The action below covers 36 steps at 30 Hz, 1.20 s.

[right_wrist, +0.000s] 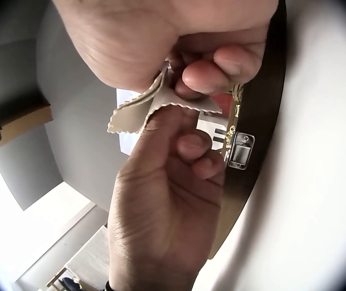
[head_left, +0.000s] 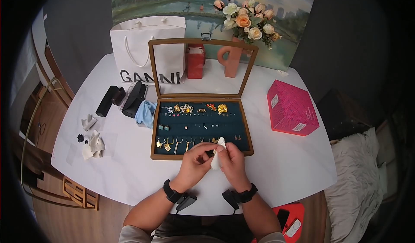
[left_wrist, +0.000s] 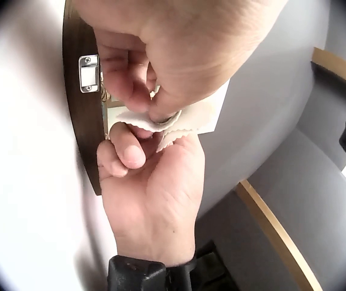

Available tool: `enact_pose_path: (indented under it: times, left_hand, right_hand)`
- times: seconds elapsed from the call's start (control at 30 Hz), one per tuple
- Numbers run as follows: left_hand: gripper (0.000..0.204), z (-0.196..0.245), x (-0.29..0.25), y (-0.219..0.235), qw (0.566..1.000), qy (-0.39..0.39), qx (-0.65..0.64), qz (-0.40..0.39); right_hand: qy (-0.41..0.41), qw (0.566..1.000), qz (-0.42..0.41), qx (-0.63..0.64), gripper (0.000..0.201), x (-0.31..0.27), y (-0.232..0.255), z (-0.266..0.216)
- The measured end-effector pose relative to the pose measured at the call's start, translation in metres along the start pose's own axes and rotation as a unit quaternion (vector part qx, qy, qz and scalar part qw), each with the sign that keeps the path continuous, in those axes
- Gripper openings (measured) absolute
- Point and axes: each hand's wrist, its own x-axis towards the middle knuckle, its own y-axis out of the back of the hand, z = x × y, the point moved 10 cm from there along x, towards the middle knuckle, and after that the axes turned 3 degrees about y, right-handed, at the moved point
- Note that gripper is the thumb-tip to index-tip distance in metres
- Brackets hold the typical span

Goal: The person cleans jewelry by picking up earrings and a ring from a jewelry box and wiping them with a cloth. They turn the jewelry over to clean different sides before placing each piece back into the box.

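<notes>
Both hands meet over the front edge of an open wooden jewelry box. My right hand pinches a cream polishing cloth with zigzag-cut edges. Close against the cloth, my left hand pinches a small piece of jewelry, mostly hidden by the fingers; its exact kind I cannot tell. In the left wrist view the cloth folds between the two hands. Its scalloped edge sticks out past the fingers in the right wrist view. Rings, brooches and earrings sit in rows on the box's dark green lining.
The box's glass lid stands upright. Left of it lie a blue cloth, dark cases and crumpled cream cloths. A white paper bag, red box and flower vase stand behind. A pink box stands right.
</notes>
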Motion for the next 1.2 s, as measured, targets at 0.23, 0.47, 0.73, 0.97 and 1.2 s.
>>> enact_pose_path:
  times: [0.23,0.47,0.73,0.97,1.2]
  left_hand:
    - [0.037,-0.009,-0.001,0.005,0.999,0.044,0.018,0.014]
    - [0.032,-0.005,0.0,0.002,0.999,0.028,0.008,0.012]
    - [0.023,-0.005,-0.002,0.002,0.998,0.059,0.016,0.013]
    - [0.022,-0.012,-0.002,0.011,0.993,0.1,-0.036,0.051]
    - [0.022,0.012,0.003,0.017,0.995,-0.023,0.08,0.062]
  right_hand:
    - [-0.015,0.999,-0.027,0.038,0.026,0.0,-0.005,-0.002]
    - [-0.027,0.999,-0.029,0.034,0.026,-0.001,-0.005,-0.005]
    - [-0.018,0.999,-0.02,0.031,0.027,-0.001,-0.004,-0.001]
    - [-0.003,0.998,0.066,0.017,0.028,-0.001,0.012,-0.003]
    - [-0.03,0.998,0.028,0.043,0.029,-0.003,0.002,-0.006]
